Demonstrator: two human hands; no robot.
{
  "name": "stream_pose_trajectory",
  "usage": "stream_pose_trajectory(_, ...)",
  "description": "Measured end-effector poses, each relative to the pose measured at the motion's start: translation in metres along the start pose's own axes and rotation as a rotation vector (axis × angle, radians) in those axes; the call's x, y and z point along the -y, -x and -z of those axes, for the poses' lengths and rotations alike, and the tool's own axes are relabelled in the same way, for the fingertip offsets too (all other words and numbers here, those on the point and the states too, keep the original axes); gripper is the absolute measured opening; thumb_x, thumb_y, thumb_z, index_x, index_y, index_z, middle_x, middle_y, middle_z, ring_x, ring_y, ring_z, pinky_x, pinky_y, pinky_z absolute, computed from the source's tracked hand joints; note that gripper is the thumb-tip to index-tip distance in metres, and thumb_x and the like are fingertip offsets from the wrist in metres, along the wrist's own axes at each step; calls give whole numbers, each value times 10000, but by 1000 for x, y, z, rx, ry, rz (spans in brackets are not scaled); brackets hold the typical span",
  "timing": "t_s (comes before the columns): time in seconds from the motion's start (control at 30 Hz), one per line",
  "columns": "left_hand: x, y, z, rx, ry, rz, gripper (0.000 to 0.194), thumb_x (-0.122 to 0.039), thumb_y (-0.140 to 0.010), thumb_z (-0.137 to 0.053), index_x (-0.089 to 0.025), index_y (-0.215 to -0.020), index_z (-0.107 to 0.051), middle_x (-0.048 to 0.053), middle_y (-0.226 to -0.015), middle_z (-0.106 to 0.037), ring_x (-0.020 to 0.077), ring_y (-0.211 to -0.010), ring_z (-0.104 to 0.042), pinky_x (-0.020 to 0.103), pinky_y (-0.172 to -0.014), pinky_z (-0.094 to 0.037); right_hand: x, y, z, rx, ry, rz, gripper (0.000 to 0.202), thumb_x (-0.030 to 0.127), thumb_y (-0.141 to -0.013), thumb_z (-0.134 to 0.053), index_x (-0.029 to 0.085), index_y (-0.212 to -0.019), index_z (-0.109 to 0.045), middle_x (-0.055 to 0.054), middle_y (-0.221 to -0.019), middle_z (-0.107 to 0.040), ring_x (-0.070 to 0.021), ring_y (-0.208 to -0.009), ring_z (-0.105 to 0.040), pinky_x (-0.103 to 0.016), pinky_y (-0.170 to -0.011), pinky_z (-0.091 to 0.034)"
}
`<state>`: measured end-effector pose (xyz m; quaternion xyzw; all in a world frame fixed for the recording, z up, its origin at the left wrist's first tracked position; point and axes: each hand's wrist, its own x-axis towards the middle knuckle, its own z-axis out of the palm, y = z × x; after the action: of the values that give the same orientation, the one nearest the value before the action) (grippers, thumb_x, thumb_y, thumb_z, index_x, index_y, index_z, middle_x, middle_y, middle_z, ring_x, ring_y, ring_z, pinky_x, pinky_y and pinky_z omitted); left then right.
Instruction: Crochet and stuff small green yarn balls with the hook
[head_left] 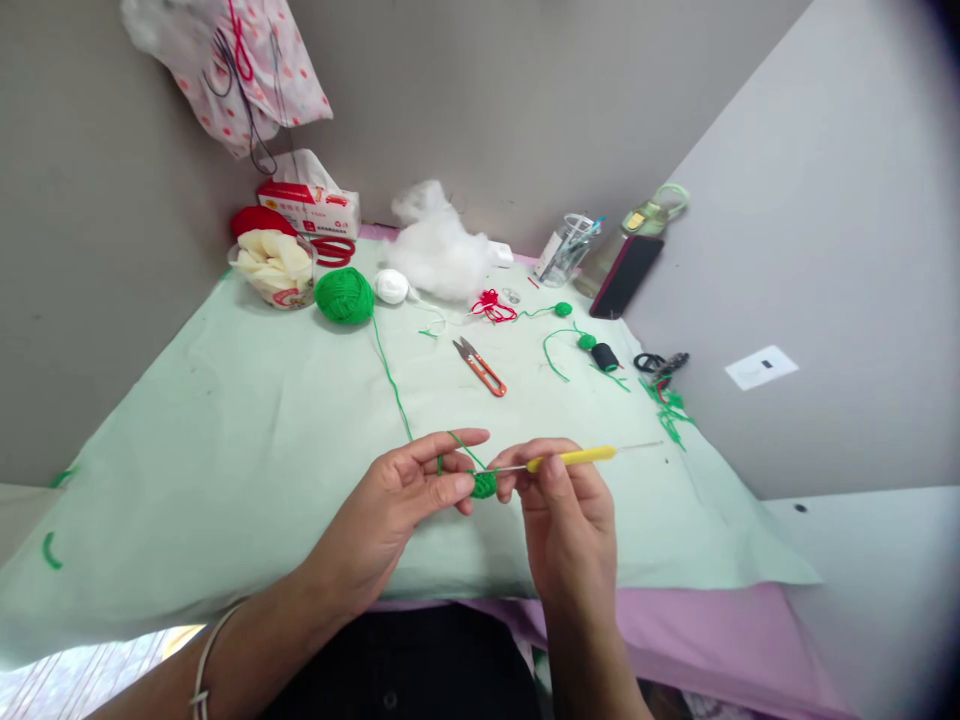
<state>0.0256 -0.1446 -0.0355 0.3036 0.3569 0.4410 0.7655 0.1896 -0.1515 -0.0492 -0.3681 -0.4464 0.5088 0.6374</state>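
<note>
Between thumb and fingers, my left hand (412, 480) pinches a small green crochet piece (484, 485). Green yarn (391, 375) runs over the left fingers and back to a green yarn ball (345, 296). My right hand (566, 510) is closed round the yellow handle of a crochet hook (574, 458). The hook's metal tip meets the top edge of the green piece; whether it is through a stitch is too small to tell. Its thin rear end points right. Beyond the hands lie orange thread snips (484, 370), blades apart.
At the back are a tissue box (319, 212), red-handled scissors (334, 250), a tub (274, 280), a white yarn ball (391, 287) and fluffy stuffing (435, 245). A cup (562, 255), phone (627, 278), black thread spool (604, 357) and green scraps (670, 415) stand or lie right.
</note>
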Motion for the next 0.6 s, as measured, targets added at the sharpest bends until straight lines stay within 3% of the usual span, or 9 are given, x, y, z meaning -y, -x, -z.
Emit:
stream_pose_trajectory(0.13,1,1,3,-17,-73,-26,316,-259,-819,-814,-289,-1133,-803,-20,-839,-637,108,-778,-572,234,-759,-458,4,2,3,34,99,37,236,291,-1059,-511,223,-963,-715,-29,-870,-750,-132,-717,-681,-284,-693,-561)
stream_pose_trajectory(0.23,2,2,5,-40,-160,-71,340,-252,-825,-810,-310,-1159,-792,-19,-841,-640,126,-822,-582,245,-793,-472,8,9,4,35,334,154,235,231,-1064,-485,239,-1009,-713,-25,-921,-752,-136,-758,-691,-297,-732,-568)
stream_pose_trajectory(0.47,5,5,-1,-210,-413,-274,325,-245,-825,-806,-303,-1145,-805,-4,-842,-662,166,-837,-593,289,-844,-475,-1,21,3,190,769,642,301,81,-990,-517,212,-1220,-658,-105,-1055,-750,-212,-960,-724,-351,-765,-610)
stream_pose_trajectory(0.6,7,6,-6,-243,-309,-274,382,-231,-791,-844,-300,-1163,-799,4,-885,-689,172,-863,-581,296,-883,-459,-15,22,4,158,998,842,406,64,-929,-626,205,-1307,-669,-135,-1110,-739,-240,-989,-717,-352,-752,-617)
